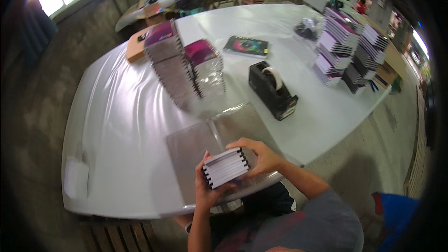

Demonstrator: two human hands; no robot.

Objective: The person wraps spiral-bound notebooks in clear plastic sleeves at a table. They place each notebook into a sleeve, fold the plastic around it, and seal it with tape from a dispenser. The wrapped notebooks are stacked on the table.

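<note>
Your left hand (208, 187) and right hand (261, 158) both close around a small stack of spiral notebooks (225, 167), white page edges up, held above the near edge of the white table (116, 126). Two leaning stacks with magenta covers (184, 63) stand mid-table. One dark-covered notebook (246, 45) lies flat behind one black tape dispenser (272, 89). Purple-and-white stacks (347, 49) crowd the far right corner. One brown carton (138, 44) sits far left. The floor (37, 112) is bare concrete.
</note>
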